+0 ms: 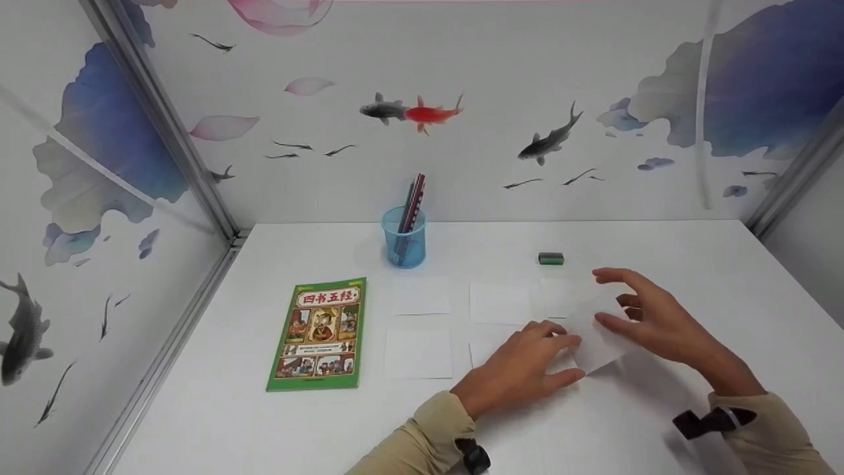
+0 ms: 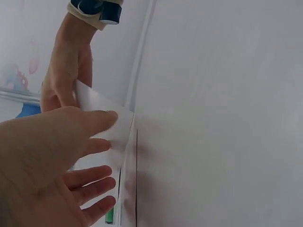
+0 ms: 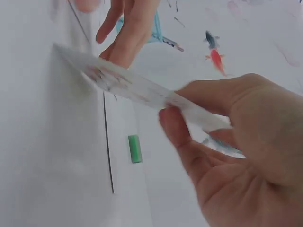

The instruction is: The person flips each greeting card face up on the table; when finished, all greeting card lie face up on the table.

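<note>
My right hand [image 1: 666, 323] pinches a blank white card [image 1: 599, 340] between thumb and fingers, holding it tilted above the table; the right wrist view catches it nearly edge-on, with faint marks on one face. Close to its left edge is my left hand [image 1: 521, 369], low over other cards, its fingers relaxed and grasping nothing. In the left wrist view the left thumb [image 2: 102, 122] lies in front of the held card, but contact is unclear. White cards, including one at upper left [image 1: 422, 297] and one at lower left [image 1: 419, 355], lie in rows; the left hand partly covers another.
A green comic-style book [image 1: 316, 336] lies left of the cards. Behind them stands a blue mesh cup [image 1: 405, 247] with pencils [image 1: 413, 204]. A small green cylinder [image 1: 551, 258] sits at the back right. Painted wall panels [image 1: 501, 66] bound the white table.
</note>
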`<state>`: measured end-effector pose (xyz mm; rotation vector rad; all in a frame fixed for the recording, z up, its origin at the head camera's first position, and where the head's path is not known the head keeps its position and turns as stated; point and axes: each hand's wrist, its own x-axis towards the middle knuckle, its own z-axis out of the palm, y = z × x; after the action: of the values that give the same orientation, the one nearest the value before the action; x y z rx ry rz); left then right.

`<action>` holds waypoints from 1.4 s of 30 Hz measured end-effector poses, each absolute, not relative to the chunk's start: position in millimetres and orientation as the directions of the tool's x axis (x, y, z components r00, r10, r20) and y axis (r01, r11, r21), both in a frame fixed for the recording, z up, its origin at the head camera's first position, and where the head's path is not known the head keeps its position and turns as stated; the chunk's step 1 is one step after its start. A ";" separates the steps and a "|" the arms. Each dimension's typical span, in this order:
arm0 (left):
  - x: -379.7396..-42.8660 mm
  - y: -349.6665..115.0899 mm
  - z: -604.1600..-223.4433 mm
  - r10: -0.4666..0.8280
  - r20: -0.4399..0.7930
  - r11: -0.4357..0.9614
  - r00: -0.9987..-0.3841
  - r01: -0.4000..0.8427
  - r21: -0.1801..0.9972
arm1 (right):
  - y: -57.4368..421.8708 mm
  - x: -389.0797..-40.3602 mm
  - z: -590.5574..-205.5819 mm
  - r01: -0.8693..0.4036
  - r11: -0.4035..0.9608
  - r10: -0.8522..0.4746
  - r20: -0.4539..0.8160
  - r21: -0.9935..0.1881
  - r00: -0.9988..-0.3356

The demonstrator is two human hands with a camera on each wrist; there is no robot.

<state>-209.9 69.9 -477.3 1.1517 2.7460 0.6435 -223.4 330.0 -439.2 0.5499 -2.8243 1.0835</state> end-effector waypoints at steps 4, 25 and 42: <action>-208.6 73.1 -473.1 0.680 0.044 0.494 -0.732 0.501 0.711 | 319.0 -220.5 -435.9 -0.372 0.638 -0.285 0.242 -0.675 -0.928; -221.9 66.1 -482.3 0.694 0.074 0.089 -0.716 0.187 0.978 | 306.2 -220.0 -454.3 -0.472 0.590 -0.427 0.243 -0.656 -0.871; -225.5 68.7 -489.3 0.720 0.030 -0.092 -0.693 -0.052 0.994 | 315.1 -224.3 -461.1 -0.436 0.650 -0.326 0.290 -0.622 -0.900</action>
<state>-225.5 68.7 -489.3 0.7304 1.6407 1.8409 -224.3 315.1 -461.1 0.6309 -2.7140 1.0831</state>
